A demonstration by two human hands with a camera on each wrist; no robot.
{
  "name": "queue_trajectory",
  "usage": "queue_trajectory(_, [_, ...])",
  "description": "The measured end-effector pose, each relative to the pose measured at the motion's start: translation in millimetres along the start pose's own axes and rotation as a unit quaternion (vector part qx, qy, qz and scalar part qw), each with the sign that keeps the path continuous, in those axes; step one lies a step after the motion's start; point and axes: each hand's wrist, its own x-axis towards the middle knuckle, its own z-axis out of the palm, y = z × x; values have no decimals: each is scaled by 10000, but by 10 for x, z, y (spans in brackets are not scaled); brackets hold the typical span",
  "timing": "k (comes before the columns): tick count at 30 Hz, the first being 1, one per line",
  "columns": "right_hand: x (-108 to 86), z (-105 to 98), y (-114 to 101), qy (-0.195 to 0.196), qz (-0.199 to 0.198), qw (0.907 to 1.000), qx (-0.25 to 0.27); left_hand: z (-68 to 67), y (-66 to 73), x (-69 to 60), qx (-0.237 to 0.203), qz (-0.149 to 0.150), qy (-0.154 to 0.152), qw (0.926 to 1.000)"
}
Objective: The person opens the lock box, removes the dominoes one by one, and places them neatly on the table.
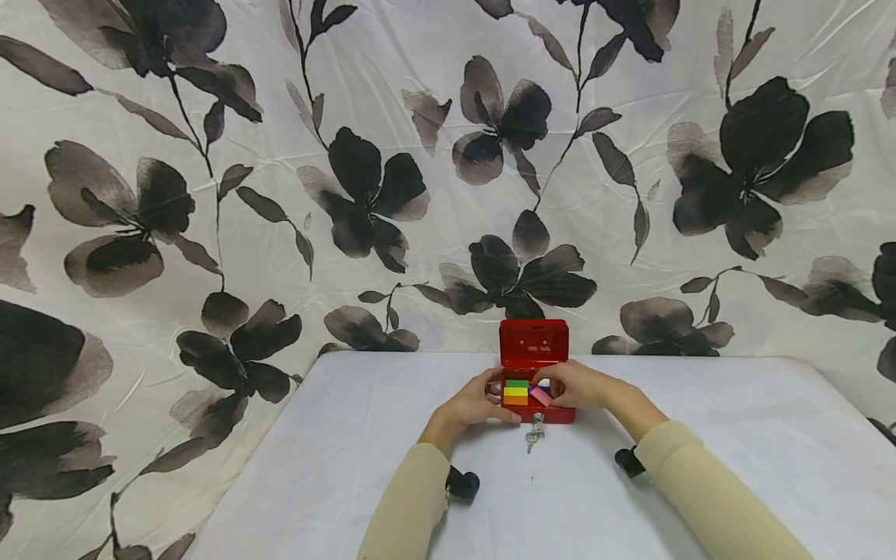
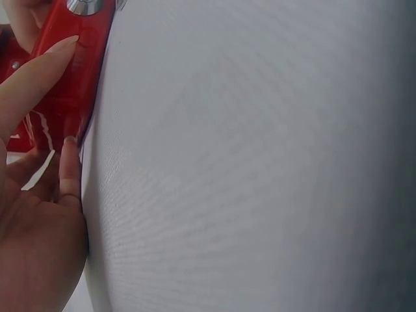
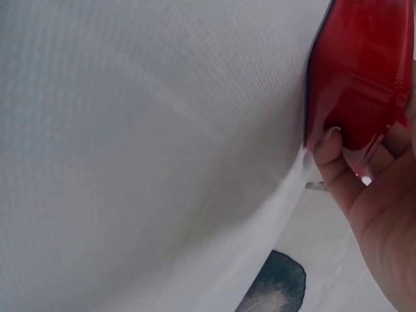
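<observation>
On a white-covered desk (image 1: 560, 498), a red box (image 1: 559, 416) stands with its lid (image 1: 534, 343) raised, the fingers of a person's left hand (image 1: 476, 401) curled about its left side. The right hand (image 1: 579, 385) pinches a pink block (image 1: 541, 397), tilted inside beside green, yellow and orange blocks (image 1: 516, 392); keys (image 1: 530, 442) sit in front. Positioning the pink block appears under way; the next move likely calls for straightening it. No writing is legible.

On the worktop (image 1: 728, 435), a cash box (image 1: 558, 414). Inside the cash box, toward its left, blocks (image 1: 516, 392); toward its right, a single block (image 1: 540, 396) in the right hand (image 1: 582, 385). At its left side, the left hand (image 1: 478, 400). Behind, its lid (image 1: 534, 342), then cloth backdrop (image 1: 420, 311). In front, keys (image 1: 530, 443).
</observation>
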Motion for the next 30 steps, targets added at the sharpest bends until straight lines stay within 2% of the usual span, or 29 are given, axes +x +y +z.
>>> queue_trajectory(16, [-10,-15,-54,-3,-28,9999,-164,-10,20,-29,4,-1,10,10000])
queue_trajectory(25, [-16,-43,-18,52,-54,9998,160,-9,35,-54,26,-26,26,10000])
queue_trajectory(30, [-23,-101,-22,215,146,9993,265,-6,32,-53,38,-68,58,10000])
